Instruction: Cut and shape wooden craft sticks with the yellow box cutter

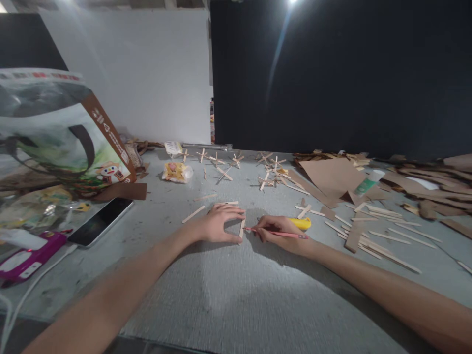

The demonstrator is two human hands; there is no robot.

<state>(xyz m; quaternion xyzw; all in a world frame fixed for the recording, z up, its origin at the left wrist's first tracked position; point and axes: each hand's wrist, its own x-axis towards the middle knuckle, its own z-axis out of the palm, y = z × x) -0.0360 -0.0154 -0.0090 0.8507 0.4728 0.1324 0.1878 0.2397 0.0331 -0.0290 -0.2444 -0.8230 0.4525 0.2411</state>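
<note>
My left hand (217,223) rests on the table with thumb and fingers apart, pinning a short wooden craft stick (242,228) at its two ends. Another craft stick (231,203) lies at its far side, partly under the fingers. My right hand (275,230) grips a red pencil (291,235), its tip touching or very close to the pinned stick. Just behind the right hand lies a yellow object (302,223), partly covered, its kind unclear. A loose craft stick (193,214) sits left of my left hand.
Crossed-stick pieces (224,173) stand toward the back. Loose sticks (383,255), a cardboard sheet (328,177) and a glue tube (368,182) lie on the right. A phone (101,221), magenta device (33,258), large printed bag (99,147) and snack packet (176,172) are on the left.
</note>
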